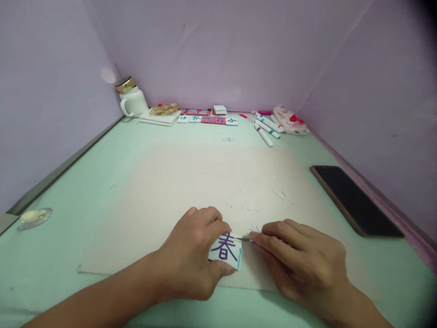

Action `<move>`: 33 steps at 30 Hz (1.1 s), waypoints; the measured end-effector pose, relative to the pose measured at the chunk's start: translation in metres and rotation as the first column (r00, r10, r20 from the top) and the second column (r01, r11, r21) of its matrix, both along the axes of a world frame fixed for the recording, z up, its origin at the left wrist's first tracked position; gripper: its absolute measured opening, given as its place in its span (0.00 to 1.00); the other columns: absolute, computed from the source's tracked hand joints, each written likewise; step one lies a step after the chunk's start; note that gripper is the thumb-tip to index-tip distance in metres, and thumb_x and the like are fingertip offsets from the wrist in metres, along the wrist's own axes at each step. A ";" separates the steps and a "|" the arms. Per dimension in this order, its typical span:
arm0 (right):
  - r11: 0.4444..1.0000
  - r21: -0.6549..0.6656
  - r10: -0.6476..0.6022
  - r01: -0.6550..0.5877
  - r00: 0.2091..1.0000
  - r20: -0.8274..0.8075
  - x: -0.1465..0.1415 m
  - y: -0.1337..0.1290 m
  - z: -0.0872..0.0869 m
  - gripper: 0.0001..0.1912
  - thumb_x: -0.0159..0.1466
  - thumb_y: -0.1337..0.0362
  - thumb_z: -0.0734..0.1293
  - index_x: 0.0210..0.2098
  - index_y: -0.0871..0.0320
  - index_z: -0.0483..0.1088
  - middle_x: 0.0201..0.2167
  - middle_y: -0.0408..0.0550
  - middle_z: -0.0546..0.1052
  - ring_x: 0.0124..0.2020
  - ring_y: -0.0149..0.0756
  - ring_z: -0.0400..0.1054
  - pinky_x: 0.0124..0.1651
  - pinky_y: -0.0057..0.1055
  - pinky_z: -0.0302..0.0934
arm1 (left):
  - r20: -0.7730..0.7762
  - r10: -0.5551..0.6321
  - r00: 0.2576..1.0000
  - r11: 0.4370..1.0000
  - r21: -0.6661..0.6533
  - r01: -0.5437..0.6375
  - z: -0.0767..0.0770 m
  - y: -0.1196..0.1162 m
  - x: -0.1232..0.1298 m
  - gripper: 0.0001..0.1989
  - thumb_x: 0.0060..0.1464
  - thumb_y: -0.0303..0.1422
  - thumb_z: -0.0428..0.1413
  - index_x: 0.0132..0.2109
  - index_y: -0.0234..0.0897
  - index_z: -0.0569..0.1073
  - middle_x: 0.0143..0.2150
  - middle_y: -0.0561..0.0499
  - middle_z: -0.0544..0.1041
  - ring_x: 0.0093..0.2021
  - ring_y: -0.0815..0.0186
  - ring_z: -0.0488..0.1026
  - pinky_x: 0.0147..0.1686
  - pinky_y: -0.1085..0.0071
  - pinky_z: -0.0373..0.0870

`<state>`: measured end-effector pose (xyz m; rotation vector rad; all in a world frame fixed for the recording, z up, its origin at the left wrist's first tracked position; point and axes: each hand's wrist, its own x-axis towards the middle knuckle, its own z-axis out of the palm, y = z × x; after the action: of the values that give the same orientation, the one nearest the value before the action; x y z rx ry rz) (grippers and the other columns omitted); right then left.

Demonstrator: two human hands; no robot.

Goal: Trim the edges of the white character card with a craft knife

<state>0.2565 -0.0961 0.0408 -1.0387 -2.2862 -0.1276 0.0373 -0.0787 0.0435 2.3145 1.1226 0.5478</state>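
Note:
A small white tile [225,250] bears a purple Chinese character and a short blue stroke at its right edge. Fingers and thumb of my left hand [194,250] grip it by its upper and lower edges. My right hand [303,259] pinches a small knife [243,239] with a thin metal blade; most of its handle is hidden in the fingers. The blade's tip lies against the tile's upper right part. Beneath both hands is a pale board [164,182], with thin shavings [280,194] scattered on it beyond my right hand.
A dark phone [355,198] lies at the right. Along the back stand a white mug [134,102] with a gold lid, rows of red and white character tiles [208,119], several markers [268,127] and a plastic bag [290,120]. A clear dish [34,217] sits at the left edge.

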 end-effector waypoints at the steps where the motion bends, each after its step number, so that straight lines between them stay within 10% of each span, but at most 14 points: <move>1: 1.000 -0.003 -0.002 0.002 1.000 -0.003 0.000 0.000 0.000 0.08 0.61 0.74 0.64 0.34 0.58 0.75 0.27 0.45 0.77 0.26 0.32 0.68 0.26 0.30 0.56 | 0.004 -0.001 1.000 1.000 0.000 0.001 0.000 0.000 0.000 0.17 0.40 0.31 0.63 0.40 0.36 0.73 0.38 0.47 0.71 0.36 0.60 0.67 0.38 0.62 0.62; 33: 0.998 0.055 0.042 -0.044 0.998 0.050 -0.005 0.002 -0.002 0.09 0.62 0.74 0.63 0.35 0.62 0.76 0.28 0.46 0.78 0.26 0.33 0.63 0.26 0.33 0.49 | 0.012 -0.010 1.000 1.000 -0.021 0.011 0.000 0.001 0.000 0.16 0.41 0.33 0.64 0.40 0.36 0.73 0.37 0.47 0.70 0.35 0.60 0.66 0.38 0.62 0.60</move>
<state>0.2516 -0.0942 0.0385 -0.9673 -2.3340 -0.2000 0.0375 -0.0775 0.0435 2.2955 1.1050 0.5425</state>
